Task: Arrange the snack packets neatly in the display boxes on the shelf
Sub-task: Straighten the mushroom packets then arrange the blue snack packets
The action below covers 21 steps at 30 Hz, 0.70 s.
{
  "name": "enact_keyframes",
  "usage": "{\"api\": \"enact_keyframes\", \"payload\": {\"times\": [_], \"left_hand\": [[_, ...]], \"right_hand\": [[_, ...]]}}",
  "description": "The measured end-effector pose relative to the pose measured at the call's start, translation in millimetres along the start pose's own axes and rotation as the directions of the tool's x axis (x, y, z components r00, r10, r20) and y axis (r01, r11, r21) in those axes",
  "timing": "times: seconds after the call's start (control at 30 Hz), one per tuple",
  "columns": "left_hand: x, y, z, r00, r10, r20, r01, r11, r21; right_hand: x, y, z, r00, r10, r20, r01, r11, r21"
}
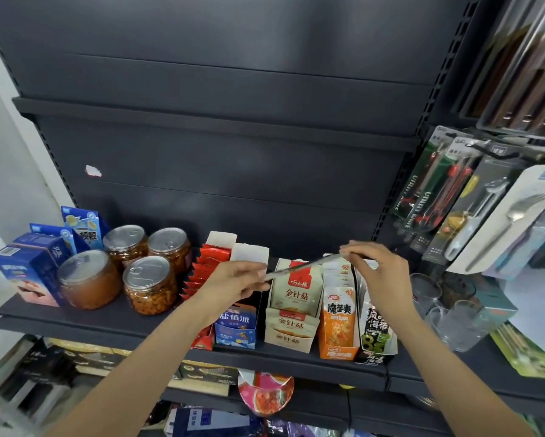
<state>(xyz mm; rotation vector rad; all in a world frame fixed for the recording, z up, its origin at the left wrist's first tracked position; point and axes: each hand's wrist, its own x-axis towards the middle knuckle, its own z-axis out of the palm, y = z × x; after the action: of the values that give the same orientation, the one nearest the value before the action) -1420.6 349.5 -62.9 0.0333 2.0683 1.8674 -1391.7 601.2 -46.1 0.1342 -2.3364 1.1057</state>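
Observation:
Both my hands hold one flat snack packet (302, 267) edge-on above the display boxes. My left hand (233, 283) pinches its left end and my right hand (375, 269) pinches its right end. Below it stand a beige mushroom-snack box (291, 334), an orange box (338, 323) full of packets, a black-and-green seaweed box (375, 335), a blue box (238, 328) and a red box (201, 272), all on the dark shelf (107, 326).
Several sealed jars (148, 285) and blue cartons (28, 272) stand at the shelf's left. Packaged knives and cutlery (472, 209) hang at the right above glass cups (454, 320). More goods fill the shelf below.

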Motion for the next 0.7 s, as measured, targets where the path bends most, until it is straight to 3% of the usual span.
{"api": "enact_keyframes", "payload": {"times": [0.07,0.13,0.2,0.27,0.33,0.5,0.7], "left_hand": [[6,-7,1,0.998,0.043,-0.048,-0.037,0.994,0.104],[12,-19,-3,0.988,0.143,-0.052,-0.112,0.915,0.388],[15,-33,-9,0.984,0.177,0.017,-0.141,0.718,0.682],[16,-44,-16,0.987,0.15,0.066,-0.136,0.523,0.842],[17,-49,-22,0.986,0.132,0.101,-0.147,0.414,0.898],[21,-45,-25,0.981,0.129,0.143,-0.177,0.322,0.93],[19,-43,-20,0.98,0.139,0.14,-0.182,0.356,0.917]], "right_hand": [[3,3,1,1.0,-0.009,0.029,0.01,0.999,-0.039],[5,9,5,0.997,0.002,0.08,0.009,0.99,-0.138],[4,16,11,0.988,0.02,0.154,0.018,0.97,-0.243],[2,23,19,0.968,0.043,0.245,0.043,0.941,-0.335],[2,26,29,0.939,0.084,0.334,0.058,0.918,-0.392],[4,30,60,0.813,0.192,0.551,0.184,0.811,-0.555],[0,38,91,0.882,0.162,0.442,0.176,0.758,-0.628]]}}
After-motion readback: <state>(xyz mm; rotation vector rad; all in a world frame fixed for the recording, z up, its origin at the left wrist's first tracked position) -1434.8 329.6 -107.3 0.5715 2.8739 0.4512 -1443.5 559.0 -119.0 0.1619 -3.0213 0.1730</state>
